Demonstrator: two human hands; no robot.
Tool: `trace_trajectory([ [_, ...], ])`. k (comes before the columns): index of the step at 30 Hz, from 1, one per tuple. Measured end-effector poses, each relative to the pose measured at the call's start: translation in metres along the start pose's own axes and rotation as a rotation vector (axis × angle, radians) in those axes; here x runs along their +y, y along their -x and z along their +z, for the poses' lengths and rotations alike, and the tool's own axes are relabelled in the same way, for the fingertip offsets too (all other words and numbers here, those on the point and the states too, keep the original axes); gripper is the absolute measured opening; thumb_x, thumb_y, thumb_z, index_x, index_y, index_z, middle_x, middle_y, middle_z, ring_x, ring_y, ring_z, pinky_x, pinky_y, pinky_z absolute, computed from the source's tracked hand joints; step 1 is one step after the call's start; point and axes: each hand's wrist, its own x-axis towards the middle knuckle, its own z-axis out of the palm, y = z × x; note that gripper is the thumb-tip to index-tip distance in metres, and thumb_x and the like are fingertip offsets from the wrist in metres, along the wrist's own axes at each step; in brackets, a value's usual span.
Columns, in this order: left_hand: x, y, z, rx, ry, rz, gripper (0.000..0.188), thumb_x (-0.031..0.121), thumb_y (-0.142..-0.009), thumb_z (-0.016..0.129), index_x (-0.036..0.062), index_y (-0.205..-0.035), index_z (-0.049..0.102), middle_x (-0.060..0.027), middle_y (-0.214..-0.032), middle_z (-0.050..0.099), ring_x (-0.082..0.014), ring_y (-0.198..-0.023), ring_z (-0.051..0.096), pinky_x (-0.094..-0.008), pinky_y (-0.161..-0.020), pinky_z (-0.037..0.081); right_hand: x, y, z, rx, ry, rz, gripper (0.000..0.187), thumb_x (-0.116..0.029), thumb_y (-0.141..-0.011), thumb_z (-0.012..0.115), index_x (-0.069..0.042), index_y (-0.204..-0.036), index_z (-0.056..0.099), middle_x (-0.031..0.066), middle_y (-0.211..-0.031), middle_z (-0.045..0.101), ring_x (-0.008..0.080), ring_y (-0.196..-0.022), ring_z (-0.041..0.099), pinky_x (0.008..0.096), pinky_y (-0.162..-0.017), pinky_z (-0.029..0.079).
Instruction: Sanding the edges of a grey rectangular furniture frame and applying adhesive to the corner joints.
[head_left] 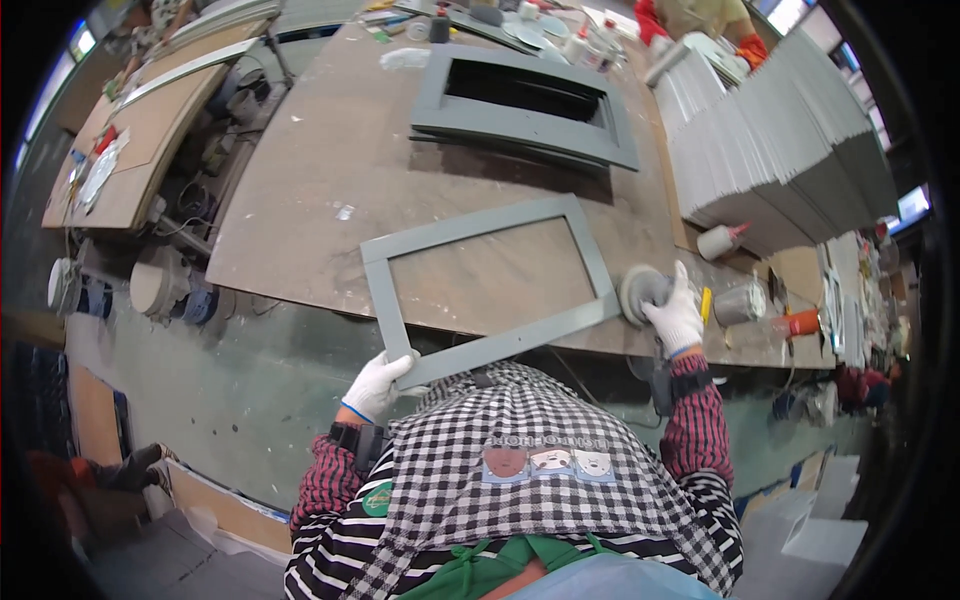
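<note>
A grey rectangular frame [490, 345] with an open middle lies tilted on the brown worktable, its near left corner jutting past the table edge. My left hand [378, 386], in a white glove, grips that corner. In my gloved right hand [677, 317] is a palm sander [645, 292], a round grey tool with a pale disc. It sits right beside the frame's right near corner; whether it touches the frame I cannot tell. One finger of that hand points up and away from the tool, while the others close around it.
Farther back on the worktable [300, 190] sits a stack of grey frames [520, 125]. Tall stacked pale panels [780, 140] stand at the right. Near them are a white bottle [718, 241] and a metal can [740, 304]. Another person's red-gloved hand [751, 50] shows at the far right.
</note>
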Motion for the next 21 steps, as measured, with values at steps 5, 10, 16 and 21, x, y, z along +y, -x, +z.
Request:
trace_trajectory([
  [5, 0.008, 0.042, -0.041, 0.268, 0.042, 0.211, 0.034, 0.026, -0.096, 0.066, 0.005, -0.121, 0.057, -0.0076, -0.108, 0.064, -0.0246, -0.093, 0.067, -0.0441, -0.072, 0.061, 0.016, 0.015, -0.002, 0.053, -0.183, -0.022, 0.096, -0.023, -0.072, 0.081, -0.003, -0.15, 0.03, 0.0257, -0.141, 0.051, 0.0396, -0.128, 0.053, 0.0428, -0.108, 0.043],
  [10, 0.018, 0.073, -0.103, 0.334, 0.188, 0.455, 0.023, 0.026, -0.098, 0.062, 0.0064, -0.11, 0.06, -0.0089, -0.1, 0.065, -0.0239, -0.088, 0.067, -0.0396, -0.067, 0.058, 0.016, 0.026, 0.001, 0.01, -0.208, 0.015, 0.09, -0.025, -0.072, 0.082, -0.006, -0.146, 0.035, 0.0235, -0.138, 0.053, 0.0381, -0.127, 0.054, 0.0417, -0.106, 0.045],
  [16, 0.047, 0.013, -0.112, 0.441, 0.307, 0.722, 0.02, 0.022, -0.101, 0.059, 0.0067, -0.114, 0.058, -0.0085, -0.103, 0.064, -0.0249, -0.089, 0.067, -0.043, -0.069, 0.059, -0.002, 0.027, 0.006, -0.029, -0.211, -0.009, 0.088, -0.027, -0.072, 0.082, -0.01, -0.145, 0.036, 0.0195, -0.138, 0.054, 0.0362, -0.124, 0.056, 0.0438, -0.102, 0.047],
  [21, 0.088, -0.026, -0.124, 0.39, 0.218, 0.671, 0.024, 0.024, -0.101, 0.059, 0.0044, -0.115, 0.06, -0.0091, -0.107, 0.066, -0.0259, -0.091, 0.067, -0.0436, -0.073, 0.059, -0.006, 0.027, 0.01, -0.021, -0.212, -0.041, 0.088, -0.03, -0.072, 0.082, -0.011, -0.145, 0.037, 0.0186, -0.137, 0.054, 0.0362, -0.123, 0.057, 0.0445, -0.101, 0.048],
])
